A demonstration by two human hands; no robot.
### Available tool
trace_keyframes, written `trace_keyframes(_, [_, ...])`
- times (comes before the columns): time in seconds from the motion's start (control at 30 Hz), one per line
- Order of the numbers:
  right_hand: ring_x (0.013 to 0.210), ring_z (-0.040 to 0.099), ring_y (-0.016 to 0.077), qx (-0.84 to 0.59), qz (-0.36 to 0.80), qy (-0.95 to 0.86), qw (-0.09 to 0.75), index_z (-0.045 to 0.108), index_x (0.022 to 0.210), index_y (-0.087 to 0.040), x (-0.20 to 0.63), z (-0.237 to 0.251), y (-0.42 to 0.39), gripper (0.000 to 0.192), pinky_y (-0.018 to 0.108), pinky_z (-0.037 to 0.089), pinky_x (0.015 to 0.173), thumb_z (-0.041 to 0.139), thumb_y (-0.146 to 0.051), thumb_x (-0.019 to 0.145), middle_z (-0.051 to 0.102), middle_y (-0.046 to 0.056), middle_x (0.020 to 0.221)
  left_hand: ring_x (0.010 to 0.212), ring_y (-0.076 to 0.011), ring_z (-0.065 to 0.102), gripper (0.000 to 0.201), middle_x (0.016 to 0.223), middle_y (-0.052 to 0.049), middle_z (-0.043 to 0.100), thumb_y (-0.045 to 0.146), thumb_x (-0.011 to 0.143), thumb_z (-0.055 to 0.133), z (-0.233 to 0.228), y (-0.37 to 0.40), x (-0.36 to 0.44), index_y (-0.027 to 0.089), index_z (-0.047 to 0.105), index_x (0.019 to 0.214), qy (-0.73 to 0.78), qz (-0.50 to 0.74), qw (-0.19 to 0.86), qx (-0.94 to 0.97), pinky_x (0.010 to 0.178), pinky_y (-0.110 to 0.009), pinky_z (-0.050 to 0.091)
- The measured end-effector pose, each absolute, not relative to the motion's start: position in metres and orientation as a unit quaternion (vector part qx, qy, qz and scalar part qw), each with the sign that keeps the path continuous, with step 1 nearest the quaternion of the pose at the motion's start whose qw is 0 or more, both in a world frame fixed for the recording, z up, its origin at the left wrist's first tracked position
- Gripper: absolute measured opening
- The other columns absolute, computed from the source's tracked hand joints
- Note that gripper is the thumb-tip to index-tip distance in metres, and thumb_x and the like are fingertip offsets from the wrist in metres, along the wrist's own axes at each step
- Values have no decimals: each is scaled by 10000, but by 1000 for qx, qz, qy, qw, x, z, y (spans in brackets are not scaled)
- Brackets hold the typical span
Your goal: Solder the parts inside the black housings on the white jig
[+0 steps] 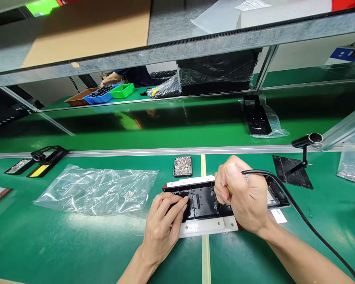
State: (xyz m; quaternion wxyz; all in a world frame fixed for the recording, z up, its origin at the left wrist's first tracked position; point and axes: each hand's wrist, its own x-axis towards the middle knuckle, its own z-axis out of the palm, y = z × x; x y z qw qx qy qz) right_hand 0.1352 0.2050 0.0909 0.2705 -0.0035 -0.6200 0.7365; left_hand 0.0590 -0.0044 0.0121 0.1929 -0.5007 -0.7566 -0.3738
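Observation:
A black plastic housing [205, 201] lies in a white holding fixture [207, 225] on the green bench, its inner side facing up. My left hand [165, 225] is closed at the housing's left end, fingers pinching a small black part [187, 211] there. Over the right half, my right hand [245, 195] is wrapped round a corded electric screwdriver [230, 191]; only a yellowish bit of it shows, and its tip is hidden. The black cord [296, 209] leaves the top of my fist and runs down right. Behind the fixture sits a small tray of screws [182, 166].
A clear plastic bag [100, 189] lies left of the fixture. Farther left is a black bracket-like tool [47, 159]; at right stands a black tube holder [307, 142]. A metal shelf edge [177, 45] crosses overhead. Beyond it, a person's arm [112, 77] is near coloured bins [99, 96].

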Motion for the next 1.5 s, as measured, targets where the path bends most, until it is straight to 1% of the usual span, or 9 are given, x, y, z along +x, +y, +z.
trace_keyframes(0.2, [547,471,114,-5,702,-658,273,472,756,-206,135,73,207,405,272,390,504,507,-397,1112,482,-14,637,1048,-240,604,246,1077,-77,727,173,1081,575,8,-5,11,226,719,1275,-801,-368,115,-458,932,-432,555])
trace_keyframes(0.33, [561,485,109,6,698,-656,287,486,761,-200,131,71,207,397,253,391,484,500,-379,1115,504,-1,677,1062,-252,617,219,1106,-66,746,250,1086,566,5,8,-40,226,737,1220,-832,-335,71,-437,970,-458,544])
trace_keyframes(0.43, [526,455,97,4,705,-641,302,470,726,-198,129,75,206,431,239,373,455,513,-389,1110,481,-10,646,1050,-259,614,163,1075,-58,753,252,1050,614,-1,23,-72,209,759,1109,-855,-289,12,-431,950,-442,538])
trace_keyframes(0.53, [528,468,96,9,698,-645,310,469,720,-197,128,77,206,430,240,368,454,519,-373,1109,491,-6,645,1052,-258,620,113,1023,-53,756,219,1015,662,-7,41,-89,203,774,1016,-854,-274,-13,-443,932,-406,534])
trace_keyframes(0.77, [604,522,120,6,679,-661,317,460,719,-200,130,72,207,419,263,383,499,505,-328,1115,539,21,692,1040,-257,598,116,972,-56,733,127,991,669,-8,65,-94,184,764,955,-845,-234,-34,-480,948,-384,496])
trace_keyframes(1.0, [620,527,126,8,686,-658,310,468,725,-199,131,69,208,415,259,364,485,518,-346,1109,553,30,708,1013,-264,576,167,920,-74,693,75,978,619,-1,72,-93,162,718,875,-837,-207,-31,-505,954,-393,478])
trace_keyframes(1.17, [572,514,114,-2,685,-653,323,473,696,-194,129,73,207,437,256,366,461,537,-349,1100,543,24,694,968,-248,617,161,907,-65,719,89,965,603,11,69,-87,162,701,861,-847,-245,-35,-470,898,-366,505])
trace_keyframes(1.37, [513,482,102,-17,703,-632,324,491,693,-193,130,78,206,438,251,370,427,561,-368,1088,502,1,666,834,-185,680,146,925,-46,770,109,911,615,12,63,-80,146,753,885,-855,-333,-68,-392,790,-292,530])
trace_keyframes(1.5, [474,463,110,-32,725,-608,322,489,718,-201,131,85,208,405,254,364,404,590,-370,1071,462,-21,606,948,-208,712,165,1006,-45,789,156,920,669,19,67,-64,172,807,1010,-834,-381,-93,-388,863,-301,547])
